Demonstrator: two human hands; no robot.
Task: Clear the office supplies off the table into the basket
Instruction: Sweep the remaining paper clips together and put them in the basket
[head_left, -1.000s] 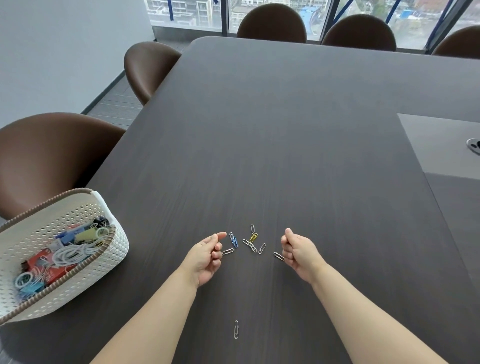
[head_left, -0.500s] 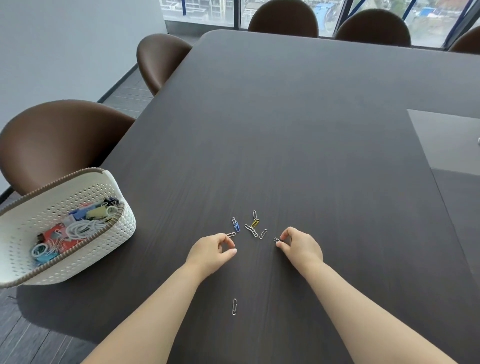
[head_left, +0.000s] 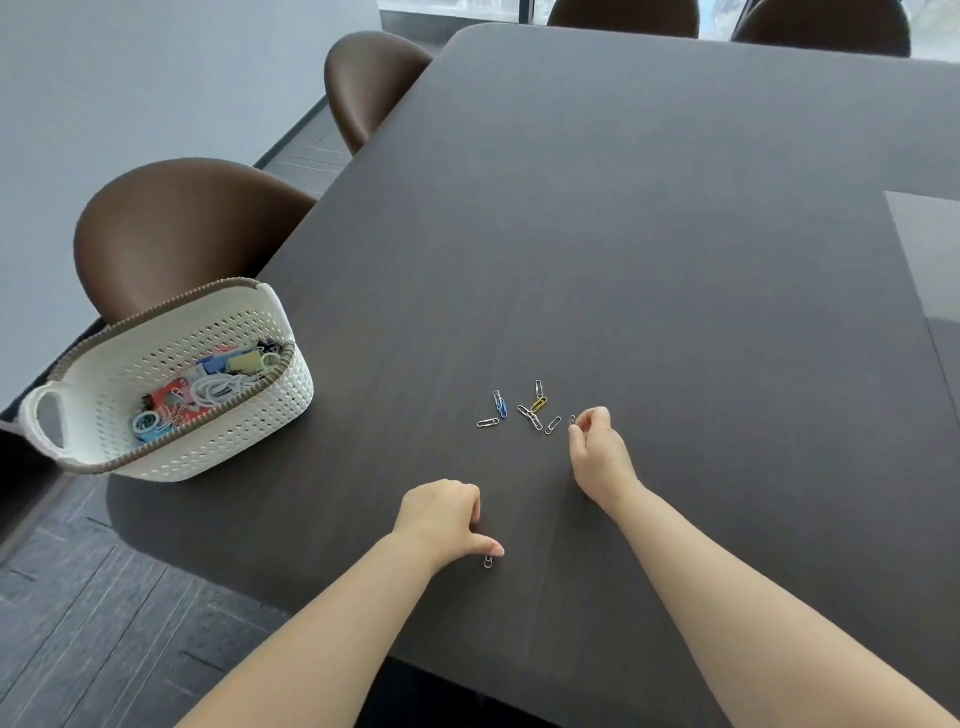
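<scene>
Left hand (head_left: 441, 519): fingers curled, thumb on lone clip (head_left: 488, 561) (near the bench (head_left: 623, 260) edge).
Right hand (head_left: 597, 452): fingers pinch a silver clip (head_left: 573, 420).

Office meeting room. Large dark wood-grain conference table (head_left: 649, 234), rounded corners, fills view. Brown moulded shell chairs (head_left: 176, 234) tucked along left edge, more of same at far edge. Window glazing (head_left: 457, 5) beyond far edge. Grey rectangular inset panel (head_left: 930, 249) flush at right edge. Plain pale wall (head_left: 130, 78), dark plank floor (head_left: 104, 597). At near-left corner, white perforated plastic basket (head_left: 218, 447) holding stationery; small wire paper clips (head_left: 537, 404) loose toward near edge.
</scene>
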